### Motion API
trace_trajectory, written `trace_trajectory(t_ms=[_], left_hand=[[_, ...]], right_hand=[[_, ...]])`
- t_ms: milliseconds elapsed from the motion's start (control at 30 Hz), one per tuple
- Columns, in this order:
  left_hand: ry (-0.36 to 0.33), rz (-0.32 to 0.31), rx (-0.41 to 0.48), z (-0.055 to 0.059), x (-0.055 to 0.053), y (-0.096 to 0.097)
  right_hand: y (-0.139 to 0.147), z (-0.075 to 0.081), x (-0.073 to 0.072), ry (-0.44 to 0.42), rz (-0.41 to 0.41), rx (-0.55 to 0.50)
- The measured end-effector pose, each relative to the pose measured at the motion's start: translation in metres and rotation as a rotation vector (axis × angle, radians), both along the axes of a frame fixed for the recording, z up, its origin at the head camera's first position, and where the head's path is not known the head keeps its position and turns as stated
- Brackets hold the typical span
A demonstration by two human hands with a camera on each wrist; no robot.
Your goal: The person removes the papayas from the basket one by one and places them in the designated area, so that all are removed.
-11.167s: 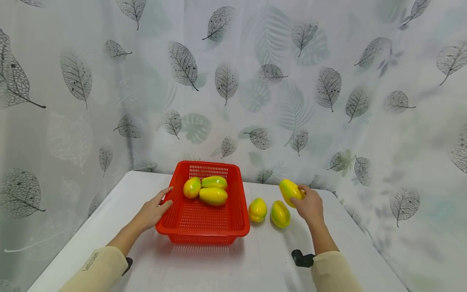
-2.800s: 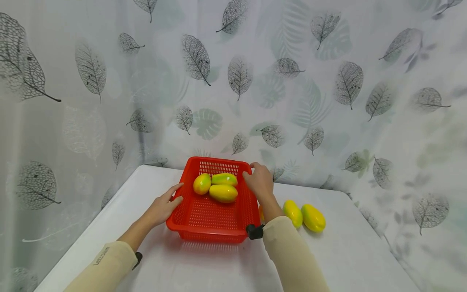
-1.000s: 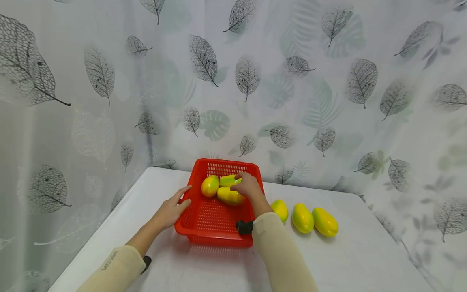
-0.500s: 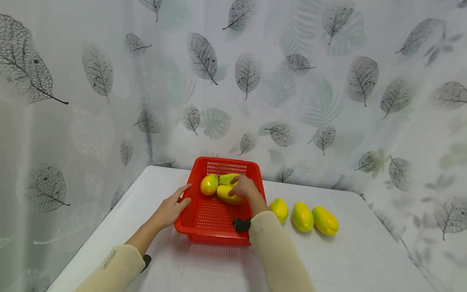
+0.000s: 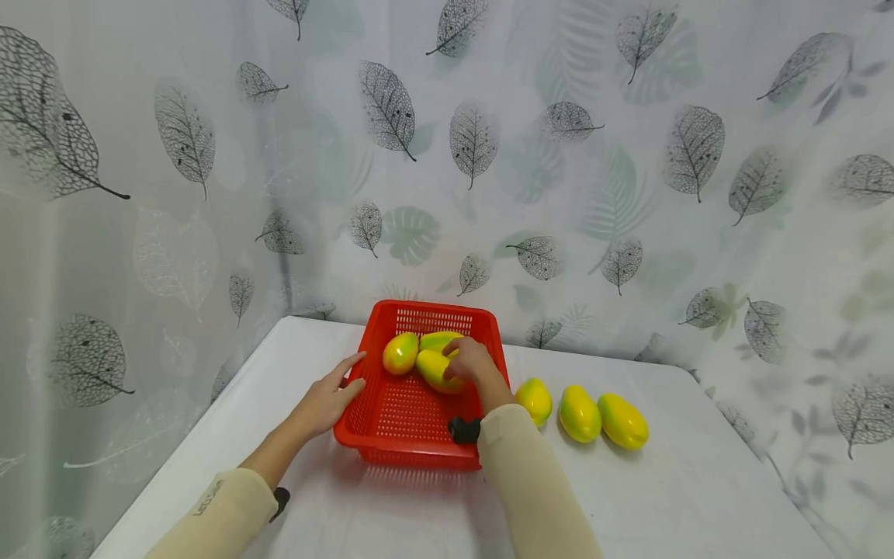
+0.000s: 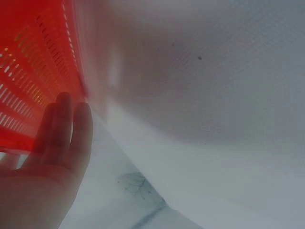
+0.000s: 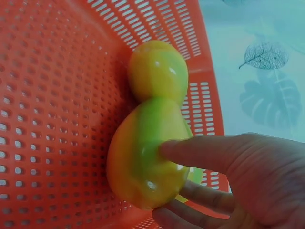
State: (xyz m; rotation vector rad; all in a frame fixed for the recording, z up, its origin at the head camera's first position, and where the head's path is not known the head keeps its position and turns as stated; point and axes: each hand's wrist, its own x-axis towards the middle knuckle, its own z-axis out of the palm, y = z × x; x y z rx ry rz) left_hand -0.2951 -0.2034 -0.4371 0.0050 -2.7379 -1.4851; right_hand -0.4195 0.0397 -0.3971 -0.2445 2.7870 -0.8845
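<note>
In the head view, a red plastic basket (image 5: 419, 446) with slotted walls stands on the white table. Inside lie a rounded yellow-green papaya (image 5: 401, 353), a greener papaya (image 5: 438, 340) at the back, and a yellow papaya (image 5: 434, 371) in front. My right hand (image 5: 472, 363) reaches over the right rim and grips the front papaya, which still lies in the basket. The right wrist view shows the thumb (image 7: 183, 151) on one side of this papaya (image 7: 145, 157) and fingers on the other. My left hand (image 5: 327, 400) rests with extended fingers at the basket's left side.
Right of the basket, a papaya (image 5: 535, 402), a second papaya (image 5: 580, 414) and a third papaya (image 5: 623, 421) lie in a row on the white table (image 5: 684, 481). A leaf-patterned curtain (image 5: 447, 155) hangs behind and around the table.
Earlier my right hand set a papaya on the table and touched the basket's right rim. It then moved into the basket, and the front papaya has turned slightly in its grip. The left hand stays.
</note>
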Motion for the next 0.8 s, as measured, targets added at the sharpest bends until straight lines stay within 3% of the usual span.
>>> trace_trajectory(t_ms=[500,800], left_hand=[[-0.006,0.003,0.018,-0.0003,0.0013,0.0006],[-0.016,0.001,-0.006,0.0026,0.0015,0.0014]], right_hand=[[-0.0013,-0.0008,0.0031,-0.001,-0.008,-0.019],[0.0050,0.0072,0.0053,0.032,-0.010,-0.046]])
